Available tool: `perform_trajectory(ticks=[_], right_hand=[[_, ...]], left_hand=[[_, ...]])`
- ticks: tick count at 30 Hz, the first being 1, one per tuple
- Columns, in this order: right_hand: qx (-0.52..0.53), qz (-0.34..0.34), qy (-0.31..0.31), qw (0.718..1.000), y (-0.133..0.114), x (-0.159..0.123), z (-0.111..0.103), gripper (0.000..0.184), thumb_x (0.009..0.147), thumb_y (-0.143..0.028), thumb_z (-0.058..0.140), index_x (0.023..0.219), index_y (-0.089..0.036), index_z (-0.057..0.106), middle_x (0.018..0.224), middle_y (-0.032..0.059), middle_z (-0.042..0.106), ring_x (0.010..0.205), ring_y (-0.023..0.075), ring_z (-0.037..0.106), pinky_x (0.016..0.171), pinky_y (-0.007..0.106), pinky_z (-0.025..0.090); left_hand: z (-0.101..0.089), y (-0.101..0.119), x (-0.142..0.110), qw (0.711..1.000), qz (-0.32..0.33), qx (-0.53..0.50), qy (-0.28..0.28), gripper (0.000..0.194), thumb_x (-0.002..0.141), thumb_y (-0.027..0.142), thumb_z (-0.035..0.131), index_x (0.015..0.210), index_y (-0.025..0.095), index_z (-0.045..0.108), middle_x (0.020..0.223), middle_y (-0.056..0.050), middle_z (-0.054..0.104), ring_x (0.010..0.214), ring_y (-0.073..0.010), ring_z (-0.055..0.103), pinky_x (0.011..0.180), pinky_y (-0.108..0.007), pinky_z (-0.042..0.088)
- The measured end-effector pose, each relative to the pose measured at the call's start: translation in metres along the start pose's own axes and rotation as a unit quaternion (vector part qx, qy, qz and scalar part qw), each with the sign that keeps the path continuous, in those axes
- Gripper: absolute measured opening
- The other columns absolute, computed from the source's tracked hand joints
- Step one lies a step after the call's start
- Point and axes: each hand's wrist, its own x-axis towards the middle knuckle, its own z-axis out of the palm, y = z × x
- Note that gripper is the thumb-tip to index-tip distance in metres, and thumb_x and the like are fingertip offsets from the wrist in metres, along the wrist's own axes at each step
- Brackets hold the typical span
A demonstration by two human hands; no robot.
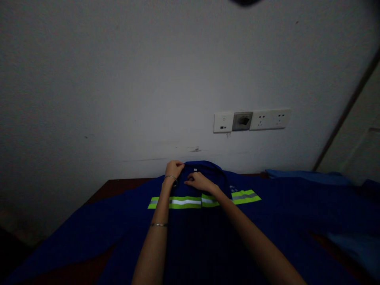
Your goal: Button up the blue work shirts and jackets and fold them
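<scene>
A dark blue work jacket (192,241) lies spread out front side up, its sleeves reaching to both sides. Across its chest runs a yellow-green and silver reflective band (185,203). At the top, the collar (204,163) stands up around a small white label (195,170). My left hand (174,169), with bangles on the wrist and forearm, pinches the left end of the collar. Just right of it, my right hand (199,182) has its fingers curled at the neck opening, apparently on the jacket's cloth; its fingertips are small and dim.
Under the jacket is a dark reddish-brown table (118,183), close against a pale wall (142,87). A row of sockets and switches (268,120) is set in the wall. Lighter blue cloth (308,176) lies at the right, near a pale door or panel (359,146).
</scene>
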Motion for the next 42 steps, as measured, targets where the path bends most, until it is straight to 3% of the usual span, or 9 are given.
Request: perform_trajectory(ticks=[5,11,18,20,23,28,33,37,42], right_hand=[[-0.013,-0.005,-0.005,1.000,0.007,0.005,0.017,0.017,0.073,-0.028,0.059,0.075,-0.012,0.060,0.066,0.0022,0.059,0.059,0.0109,0.052,0.050,0.020,0.030],[-0.033,-0.017,-0.052,0.998,-0.002,0.003,0.014,0.016,0.068,-0.027,0.063,0.064,-0.013,0.057,0.055,-0.0023,0.052,0.050,0.0075,0.043,0.045,0.019,0.026],[-0.037,-0.037,-0.088,0.995,-0.004,0.001,-0.002,0.026,0.070,-0.038,0.059,0.065,-0.013,0.061,0.056,-0.0002,0.057,0.050,0.0092,0.047,0.046,0.019,0.029],[-0.034,-0.030,-0.056,0.997,-0.002,-0.002,-0.021,0.028,0.074,-0.040,0.055,0.069,-0.014,0.064,0.061,0.0013,0.061,0.055,0.0106,0.051,0.049,0.020,0.032],[-0.075,0.029,0.048,0.996,0.005,-0.009,-0.056,0.022,0.076,-0.035,0.053,0.076,-0.016,0.065,0.071,0.0036,0.065,0.063,0.0124,0.055,0.055,0.020,0.034],[-0.191,0.115,0.183,0.957,0.025,-0.025,-0.096,0.018,0.075,-0.028,0.052,0.085,-0.019,0.062,0.088,0.0063,0.064,0.081,0.0168,0.057,0.062,0.023,0.036],[-0.228,0.169,0.141,0.948,0.049,-0.032,-0.100,0.035,0.066,-0.037,0.062,0.095,-0.019,0.059,0.096,0.0082,0.062,0.084,0.0198,0.057,0.062,0.024,0.038],[-0.211,0.171,0.112,0.956,0.061,-0.029,-0.096,0.024,0.069,-0.032,0.057,0.089,-0.018,0.062,0.091,0.0079,0.065,0.081,0.0190,0.058,0.061,0.024,0.038],[-0.154,0.137,0.125,0.970,0.073,-0.024,-0.097,0.020,0.072,-0.020,0.049,0.082,-0.014,0.066,0.083,0.0088,0.067,0.078,0.0165,0.060,0.066,0.022,0.039]], left_hand=[[0.002,0.002,0.000,0.999,0.018,-0.009,0.028,0.020,0.073,0.025,0.056,0.081,0.013,0.070,0.078,-0.007,0.069,0.074,-0.0158,0.062,0.068,-0.023,0.044],[0.003,0.002,0.000,0.998,0.003,-0.020,0.057,0.020,0.073,0.024,0.055,0.081,0.013,0.070,0.076,-0.006,0.069,0.069,-0.0149,0.062,0.066,-0.022,0.044],[0.000,0.009,-0.003,0.998,0.018,0.015,0.057,0.018,0.072,0.021,0.054,0.079,0.014,0.070,0.077,-0.006,0.069,0.071,-0.0147,0.061,0.069,-0.022,0.044],[0.000,0.010,-0.003,0.998,0.019,0.022,0.057,0.019,0.072,0.020,0.054,0.080,0.014,0.070,0.078,-0.005,0.069,0.072,-0.0145,0.061,0.071,-0.023,0.044],[0.002,0.010,-0.002,0.998,0.021,0.035,0.052,0.019,0.073,0.021,0.053,0.080,0.014,0.070,0.078,-0.006,0.069,0.073,-0.0149,0.061,0.072,-0.023,0.043],[0.005,0.008,-0.001,0.997,0.035,0.051,0.045,0.021,0.073,0.022,0.053,0.081,0.014,0.070,0.079,-0.007,0.069,0.075,-0.0160,0.061,0.072,-0.023,0.042],[0.004,0.009,-0.002,0.997,0.032,0.064,0.042,0.021,0.074,0.022,0.052,0.083,0.014,0.070,0.081,-0.007,0.068,0.077,-0.0158,0.060,0.073,-0.023,0.042],[0.002,0.010,-0.003,0.997,0.024,0.062,0.040,0.021,0.074,0.021,0.052,0.082,0.014,0.069,0.081,-0.007,0.068,0.076,-0.0155,0.060,0.072,-0.023,0.042],[0.002,0.008,-0.003,0.997,0.026,0.059,0.046,0.021,0.074,0.022,0.051,0.082,0.014,0.069,0.080,-0.007,0.068,0.075,-0.0155,0.060,0.071,-0.022,0.042]])
